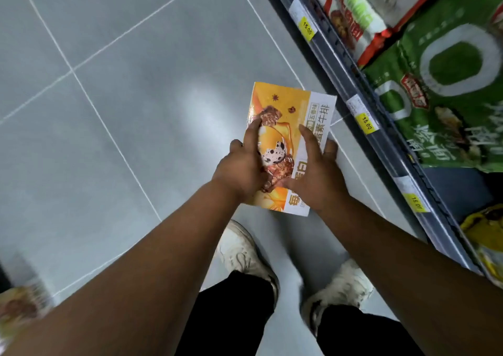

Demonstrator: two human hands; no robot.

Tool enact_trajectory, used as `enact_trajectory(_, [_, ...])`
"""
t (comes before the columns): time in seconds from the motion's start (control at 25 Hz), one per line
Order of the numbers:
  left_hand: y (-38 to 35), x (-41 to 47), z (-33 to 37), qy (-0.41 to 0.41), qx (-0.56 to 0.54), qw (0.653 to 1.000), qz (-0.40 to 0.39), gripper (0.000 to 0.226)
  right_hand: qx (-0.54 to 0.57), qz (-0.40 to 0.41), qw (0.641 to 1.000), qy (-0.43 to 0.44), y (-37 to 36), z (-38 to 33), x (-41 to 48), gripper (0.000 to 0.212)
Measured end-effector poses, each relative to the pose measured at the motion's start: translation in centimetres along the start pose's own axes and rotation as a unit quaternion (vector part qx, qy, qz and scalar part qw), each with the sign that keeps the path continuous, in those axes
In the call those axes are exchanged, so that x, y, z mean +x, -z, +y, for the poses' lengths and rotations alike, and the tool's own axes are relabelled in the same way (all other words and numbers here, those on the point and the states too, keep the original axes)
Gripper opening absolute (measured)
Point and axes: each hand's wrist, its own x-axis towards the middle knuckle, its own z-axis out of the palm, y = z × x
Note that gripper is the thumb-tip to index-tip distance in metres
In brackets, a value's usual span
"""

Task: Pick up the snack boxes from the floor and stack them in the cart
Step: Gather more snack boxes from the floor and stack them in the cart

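Observation:
An orange and white snack box (285, 110) with a speckled egg picture is held flat above the grey tiled floor. My left hand (245, 167) grips its left side, index finger stretched over the top face. My right hand (315, 173) lies on the white right strip, thumb wrapped around the right edge. Another snack box (19, 306) shows blurred at the lower left edge. No cart is in view.
A shelf unit runs diagonally along the right, its rail (362, 110) carrying yellow 15.00 price tags. Green bags (449, 83) and a red-white bag (351, 15) sit on it. My two white shoes (245, 252) stand on the floor below the box.

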Motion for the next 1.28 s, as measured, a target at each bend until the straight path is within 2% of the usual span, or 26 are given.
enact_trajectory(0.36, [18.0, -19.5, 10.2, -0.021, -0.029, 0.995, 0.092, 0.11, 0.008, 0.033, 0.997, 0.076, 16.3, -17.4, -15.3, 0.117])
enact_trajectory(0.52, [24.8, -28.5, 15.8, -0.064, 0.016, 0.992, 0.108, 0.111, 0.003, 0.071, 0.994, 0.079, 24.1, -23.2, -23.7, 0.117])
enact_trajectory(0.72, [31.0, -35.0, 20.3, -0.144, 0.059, 0.977, 0.148, 0.11, -0.013, 0.152, 0.985, 0.076, 30.0, -28.6, -30.5, 0.114])
enact_trajectory(1.0, [36.3, -43.8, 26.3, -0.275, 0.101, 0.941, 0.17, 0.113, 0.005, 0.275, 0.959, 0.059, 36.9, -32.9, -40.7, 0.111])
enact_trajectory(1.28, [34.5, -52.3, 33.4, -0.402, 0.144, 0.89, 0.162, 0.11, -0.001, 0.38, 0.925, 0.001, 42.6, -30.0, -51.9, 0.111])
